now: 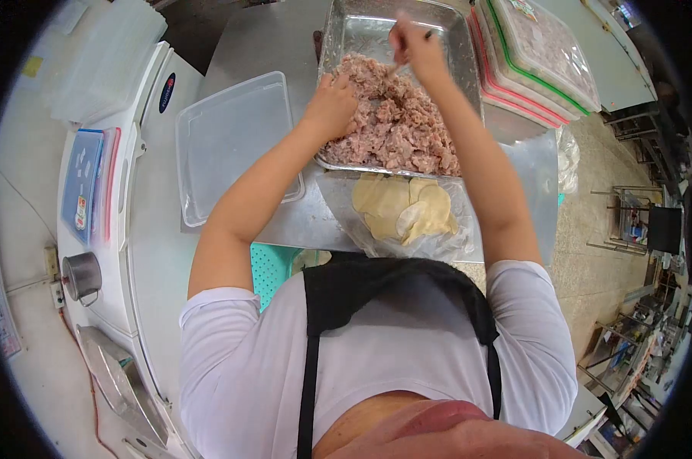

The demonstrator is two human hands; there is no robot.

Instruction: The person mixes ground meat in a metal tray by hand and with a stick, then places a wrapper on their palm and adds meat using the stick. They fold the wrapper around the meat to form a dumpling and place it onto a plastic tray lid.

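A metal tray (468, 99) holds a large mound of raw minced meat (407, 130), heaped toward its near side. My left hand (334, 107) is at the mound's left edge, fingers curled; what lies in them is hidden. Over the far part of the meat, my right hand (416, 50), smeared by motion, is closed on a thin stick-like tool (394, 71), its lower end at the meat and a dark end showing above my fist. Just in front of the tray, several round yellowish dough wrappers (403, 206) overlap on a clear plastic sheet (361, 237).
A translucent plastic lid (235, 141) lies left of the tray on the metal table (262, 38). Stacked lidded containers (541, 61) with red and green rims stand close on the right. A white appliance (162, 229) borders the left, with a metal cup (82, 275) beside it.
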